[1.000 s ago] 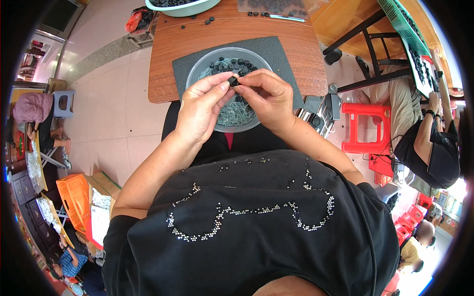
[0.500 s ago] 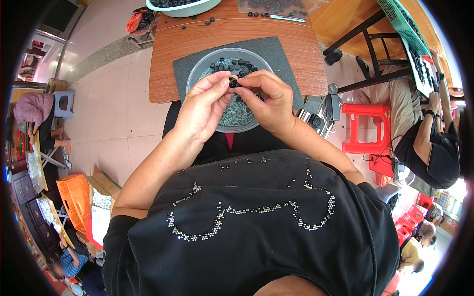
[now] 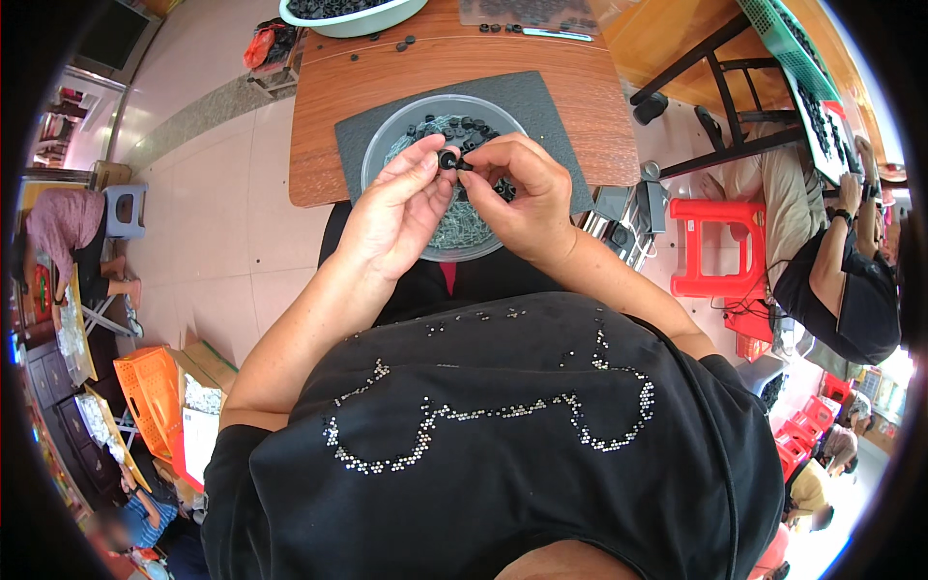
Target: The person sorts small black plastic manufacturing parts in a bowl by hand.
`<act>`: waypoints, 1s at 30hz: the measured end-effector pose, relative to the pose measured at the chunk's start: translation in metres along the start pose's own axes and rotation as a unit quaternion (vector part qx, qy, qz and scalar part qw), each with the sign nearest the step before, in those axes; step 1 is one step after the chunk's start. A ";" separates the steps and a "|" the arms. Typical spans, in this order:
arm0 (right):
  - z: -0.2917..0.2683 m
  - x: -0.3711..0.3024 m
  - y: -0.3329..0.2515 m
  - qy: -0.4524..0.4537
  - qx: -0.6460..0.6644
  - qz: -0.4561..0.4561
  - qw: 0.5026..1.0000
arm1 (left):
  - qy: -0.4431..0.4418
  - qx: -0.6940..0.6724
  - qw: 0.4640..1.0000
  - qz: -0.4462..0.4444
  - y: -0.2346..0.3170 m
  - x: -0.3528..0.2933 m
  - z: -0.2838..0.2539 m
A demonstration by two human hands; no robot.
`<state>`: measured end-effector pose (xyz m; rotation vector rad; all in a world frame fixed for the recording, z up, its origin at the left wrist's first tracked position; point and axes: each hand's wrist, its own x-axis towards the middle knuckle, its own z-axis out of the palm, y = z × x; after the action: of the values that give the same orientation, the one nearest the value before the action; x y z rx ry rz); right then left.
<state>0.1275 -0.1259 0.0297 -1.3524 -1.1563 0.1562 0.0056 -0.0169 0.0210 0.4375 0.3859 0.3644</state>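
Over a round translucent basin [image 3: 369,159], my left hand [image 3: 394,208] pinches a small round black knob-like part [image 3: 446,159] between thumb and fingers. The thumb and forefinger of my right hand [image 3: 530,193] grip a smaller dark piece [image 3: 465,166] right beside it; its exact kind is too small to tell. A thin light bit shows between the two. In the basin lie many thin silvery screw-like pins [image 3: 462,227] and several black round parts [image 3: 466,126]. Both forearms rise from my lap side, and the hands hide part of the basin.
The basin rests on a dark mat [image 3: 553,145] on a wooden table [image 3: 319,126]. Farther back stand a pale tub [image 3: 353,23] of black parts and a clear bag [image 3: 527,14]. A red stool [image 3: 717,249] is at right, near a seated person [image 3: 839,290]. Orange crates [image 3: 145,391] stand left.
The black part in my left hand has turned and shifted slightly left. My right fingers have drawn a little apart from it, showing the smaller dark piece.
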 end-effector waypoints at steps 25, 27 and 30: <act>-0.001 -0.002 0.001 0.010 -0.005 0.036 0.999 | 0.029 0.203 0.973 0.102 -0.010 -0.013 0.018; 0.000 -0.005 0.006 -0.001 0.093 0.117 0.989 | 0.023 0.300 0.943 0.144 -0.013 -0.011 0.014; -0.002 -0.002 0.008 -0.029 0.230 0.238 0.943 | 0.004 0.342 0.923 0.175 -0.012 -0.012 0.012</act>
<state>0.1320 -0.1267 0.0226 -1.1815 -0.7543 0.7737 0.0033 -0.0365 0.0288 1.2018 0.4387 0.5777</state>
